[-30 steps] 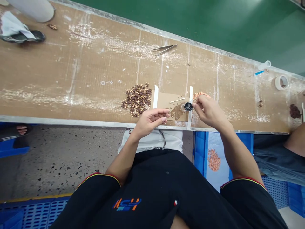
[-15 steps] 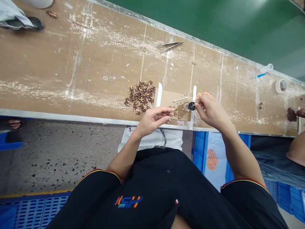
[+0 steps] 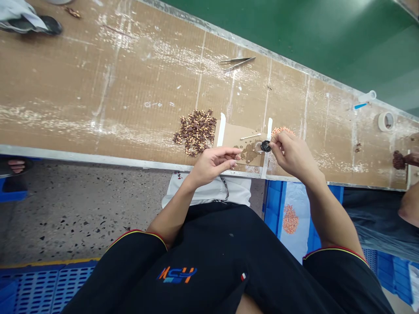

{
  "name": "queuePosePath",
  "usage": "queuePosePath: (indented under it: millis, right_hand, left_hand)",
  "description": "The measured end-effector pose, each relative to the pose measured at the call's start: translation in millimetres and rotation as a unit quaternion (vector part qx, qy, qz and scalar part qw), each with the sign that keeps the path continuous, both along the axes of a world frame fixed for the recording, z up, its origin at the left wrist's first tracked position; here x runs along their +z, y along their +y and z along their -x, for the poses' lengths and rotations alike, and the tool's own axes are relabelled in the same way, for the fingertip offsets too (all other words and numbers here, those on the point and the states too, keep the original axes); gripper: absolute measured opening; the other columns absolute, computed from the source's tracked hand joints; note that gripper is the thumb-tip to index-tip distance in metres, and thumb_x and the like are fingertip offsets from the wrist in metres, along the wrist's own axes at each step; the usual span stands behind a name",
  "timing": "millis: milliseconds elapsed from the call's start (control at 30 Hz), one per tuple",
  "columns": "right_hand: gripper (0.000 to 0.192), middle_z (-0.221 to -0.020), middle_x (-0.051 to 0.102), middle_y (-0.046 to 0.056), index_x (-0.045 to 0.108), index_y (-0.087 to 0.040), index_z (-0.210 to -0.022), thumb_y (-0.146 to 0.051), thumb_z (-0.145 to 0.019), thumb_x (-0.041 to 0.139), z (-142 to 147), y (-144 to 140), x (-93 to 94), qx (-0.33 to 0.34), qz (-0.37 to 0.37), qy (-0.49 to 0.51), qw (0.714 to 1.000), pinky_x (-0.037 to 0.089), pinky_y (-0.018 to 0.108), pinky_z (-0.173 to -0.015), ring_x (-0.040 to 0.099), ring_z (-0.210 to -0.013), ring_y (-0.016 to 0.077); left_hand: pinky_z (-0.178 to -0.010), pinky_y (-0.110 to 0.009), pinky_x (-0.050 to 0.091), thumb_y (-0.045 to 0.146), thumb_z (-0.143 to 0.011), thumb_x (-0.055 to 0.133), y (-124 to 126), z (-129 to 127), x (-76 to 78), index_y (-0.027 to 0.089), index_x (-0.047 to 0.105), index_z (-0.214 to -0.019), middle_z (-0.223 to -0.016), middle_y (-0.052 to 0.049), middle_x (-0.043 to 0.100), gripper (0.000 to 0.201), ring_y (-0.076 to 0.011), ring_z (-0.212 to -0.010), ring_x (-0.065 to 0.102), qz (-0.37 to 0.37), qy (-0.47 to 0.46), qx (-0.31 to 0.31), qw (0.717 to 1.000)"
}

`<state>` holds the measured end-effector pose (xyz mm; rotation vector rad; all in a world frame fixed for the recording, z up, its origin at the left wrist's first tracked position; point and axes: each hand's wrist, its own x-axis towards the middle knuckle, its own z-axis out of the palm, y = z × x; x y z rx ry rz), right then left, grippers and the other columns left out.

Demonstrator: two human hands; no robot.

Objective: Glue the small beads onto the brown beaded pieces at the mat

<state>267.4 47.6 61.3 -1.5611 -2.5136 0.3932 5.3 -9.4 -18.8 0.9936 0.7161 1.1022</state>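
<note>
A long brown bench (image 3: 98, 87) with white scuffs runs across the view, and the person sits at its near edge in black shorts. On it, straight ahead, a small cardboard pad (image 3: 244, 139) is taped down by two white strips, with a dark stain on its near part. Left of the pad lies a heap of brown parts (image 3: 195, 131); just past its right strip lies a smaller heap of orange parts (image 3: 281, 130), partly hidden by the right hand. Farther back lie metal tweezers (image 3: 237, 62). The left hand (image 3: 214, 162) hovers over the near edge of the bench, thumb and fingertips drawn together; whether this grip pinches anything cannot be told. The right hand (image 3: 291, 155) has its grip closed to a fine pinch just beside a small black round cap (image 3: 266, 146), which sits on the pad's right strip; what the fingertips hold is too small to see. A thin pale stick (image 3: 250, 137) lies on the pad behind the cap.
</note>
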Motion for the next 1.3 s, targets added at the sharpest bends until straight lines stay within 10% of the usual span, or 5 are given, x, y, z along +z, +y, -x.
queuePosePath:
  millis: [867,1300]
  right_hand:
    - [0.02,-0.088,0.066,0.011,0.053,-0.024,-0.086,-0.03,-0.104,0.045,4.1,-4.1,6.3,0.012,-0.043,-0.093,0.995,0.032,0.035,-0.06,0.057,-0.078,0.025]
    - [0.024,-0.079,0.059,0.002,0.05,-0.026,-0.089,-0.036,-0.11,0.048,52.1,-57.6,-1.4,-0.054,-0.151,0.264,0.951,0.041,0.035,-0.064,0.054,-0.071,0.0185]
  left_hand:
    - [-0.073,-0.027,0.068,0.036,-0.087,0.086,2.6,-0.2,4.7,0.015,0.084,-0.112,-0.107,-0.012,0.081,0.032,-0.0145,-0.075,0.077,0.018,-0.015,0.001,1.0]
    - [-0.07,-0.023,0.068,0.039,-0.08,0.093,3.0,-3.8,12.3,0.016,0.083,-0.102,-0.096,-0.008,0.083,0.033,-0.0127,-0.072,0.078,0.081,-0.082,0.014,0.993]
